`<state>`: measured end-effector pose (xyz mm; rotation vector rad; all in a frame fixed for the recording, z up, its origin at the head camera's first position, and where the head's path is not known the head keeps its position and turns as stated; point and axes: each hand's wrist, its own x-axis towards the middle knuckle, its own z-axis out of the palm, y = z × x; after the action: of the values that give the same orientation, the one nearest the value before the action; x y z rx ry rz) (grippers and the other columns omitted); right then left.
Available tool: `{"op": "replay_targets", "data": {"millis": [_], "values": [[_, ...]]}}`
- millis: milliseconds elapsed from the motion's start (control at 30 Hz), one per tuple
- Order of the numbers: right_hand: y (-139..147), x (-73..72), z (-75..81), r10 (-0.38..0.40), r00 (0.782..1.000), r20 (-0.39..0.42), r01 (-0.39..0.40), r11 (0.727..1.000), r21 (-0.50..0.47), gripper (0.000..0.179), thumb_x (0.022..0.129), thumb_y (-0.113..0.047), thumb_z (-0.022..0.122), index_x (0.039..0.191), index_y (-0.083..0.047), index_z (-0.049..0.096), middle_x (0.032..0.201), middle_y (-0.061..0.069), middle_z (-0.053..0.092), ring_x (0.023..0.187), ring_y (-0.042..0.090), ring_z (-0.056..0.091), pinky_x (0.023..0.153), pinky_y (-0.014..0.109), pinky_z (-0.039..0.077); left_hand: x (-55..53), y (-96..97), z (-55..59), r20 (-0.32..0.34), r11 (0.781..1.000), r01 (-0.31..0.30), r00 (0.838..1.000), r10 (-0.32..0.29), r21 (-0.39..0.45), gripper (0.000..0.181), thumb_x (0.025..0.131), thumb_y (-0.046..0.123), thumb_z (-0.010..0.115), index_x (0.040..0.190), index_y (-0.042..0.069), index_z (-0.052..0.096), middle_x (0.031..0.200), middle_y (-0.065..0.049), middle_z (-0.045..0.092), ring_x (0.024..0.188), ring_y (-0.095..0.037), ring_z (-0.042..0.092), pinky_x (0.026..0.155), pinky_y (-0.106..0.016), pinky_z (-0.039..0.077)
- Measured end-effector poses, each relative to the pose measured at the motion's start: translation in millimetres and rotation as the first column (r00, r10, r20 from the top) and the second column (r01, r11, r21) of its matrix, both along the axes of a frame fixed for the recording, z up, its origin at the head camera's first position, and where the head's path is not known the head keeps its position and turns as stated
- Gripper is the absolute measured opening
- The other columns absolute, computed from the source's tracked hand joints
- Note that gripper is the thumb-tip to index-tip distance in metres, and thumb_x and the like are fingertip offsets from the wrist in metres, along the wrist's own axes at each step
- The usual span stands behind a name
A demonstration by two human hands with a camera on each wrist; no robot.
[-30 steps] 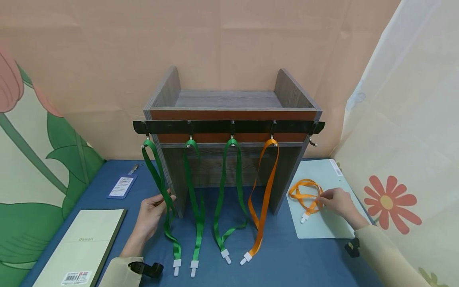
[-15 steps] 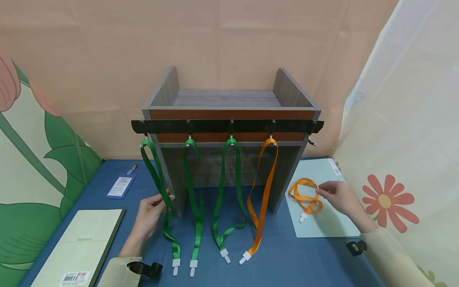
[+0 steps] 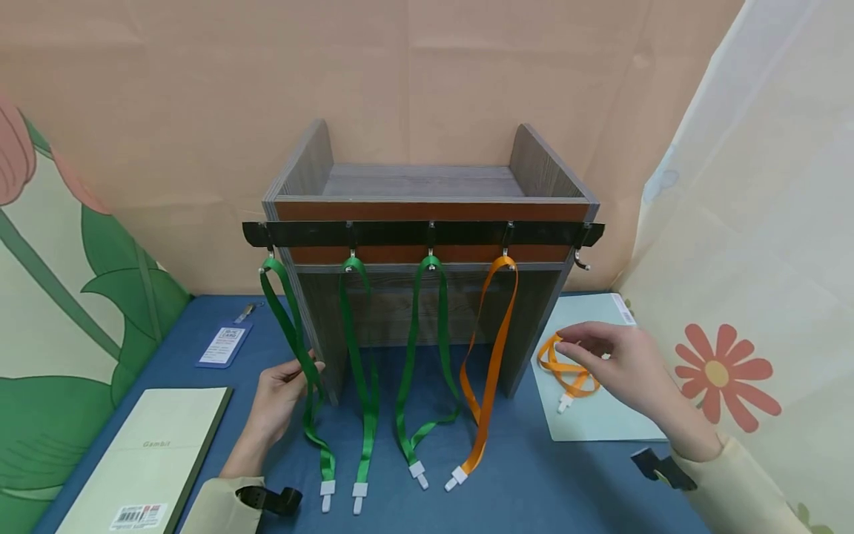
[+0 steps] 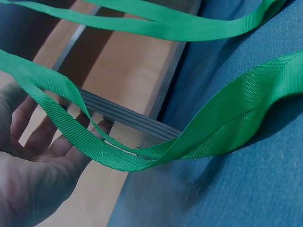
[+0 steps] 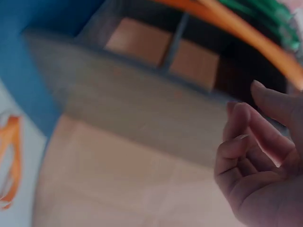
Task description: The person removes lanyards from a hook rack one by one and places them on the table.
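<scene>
A blue table (image 3: 507, 482): the left wrist view shows what the head view mostly hides, loosely bent fingers of the left hand (image 4: 38, 184) behind a green lanyard (image 4: 222, 116), at the edge of the shelf (image 3: 423, 182); any grip cannot be told. The right hand (image 3: 627, 363), thumb apart from curled fingers, holds nothing above an orange lanyard (image 3: 559, 366) coiled on a pale sheet (image 3: 603, 424). Beyond, a tan wall (image 3: 427, 70).

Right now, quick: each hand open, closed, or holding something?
Left hand: at the shelf's side panel; whether it grips cannot be told.
Right hand: open, fingers loosely curled, holding nothing.
</scene>
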<state>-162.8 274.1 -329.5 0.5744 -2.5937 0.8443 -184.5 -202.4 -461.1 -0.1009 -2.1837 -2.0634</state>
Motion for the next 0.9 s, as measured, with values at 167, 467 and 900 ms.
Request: {"op": "replay_targets", "data": {"millis": [167, 467, 900], "values": [[-25, 3.4, 13.5, 0.057, 0.976, -0.209, -0.073, 0.995, -0.068, 0.029, 0.077, -0.007, 0.080, 0.105, -0.007, 0.073, 0.088, -0.005, 0.070, 0.066, 0.004, 0.059, 0.059, 0.018, 0.047, -2.6, 1.4, 0.7, -0.007, 1.000, 0.004, 1.000, -0.004, 0.001, 0.038, 0.094, 0.015, 0.063, 0.117, -0.014, 0.060, 0.133, -0.023, 0.048, 0.115, -0.011, 0.049, 0.079, -0.026, 0.049], [-56, -5.6, 31.5, 0.071, 0.919, -0.389, -0.129, 0.984, -0.124, 0.040, 0.070, 0.000, 0.083, 0.108, -0.002, 0.071, 0.079, -0.003, 0.067, 0.066, 0.005, 0.058, 0.061, 0.016, 0.046, -4.1, 2.7, -0.2, -0.011, 1.000, 0.001, 1.000, -0.001, 0.008, 0.037, 0.094, 0.014, 0.063, 0.117, -0.015, 0.060, 0.133, -0.023, 0.048, 0.116, -0.012, 0.049, 0.079, -0.026, 0.048], [-84, -15.3, 55.5, 0.075, 0.965, -0.250, -0.152, 0.939, -0.308, 0.024, 0.085, -0.005, 0.072, 0.109, -0.001, 0.070, 0.085, 0.000, 0.068, 0.069, 0.010, 0.061, 0.062, 0.020, 0.050, 1.5, 1.7, 1.5, 0.009, 1.000, -0.013, 1.000, 0.013, -0.025, 0.038, 0.095, 0.015, 0.062, 0.118, -0.015, 0.059, 0.134, -0.022, 0.049, 0.115, -0.017, 0.048, 0.079, -0.024, 0.047]]}}
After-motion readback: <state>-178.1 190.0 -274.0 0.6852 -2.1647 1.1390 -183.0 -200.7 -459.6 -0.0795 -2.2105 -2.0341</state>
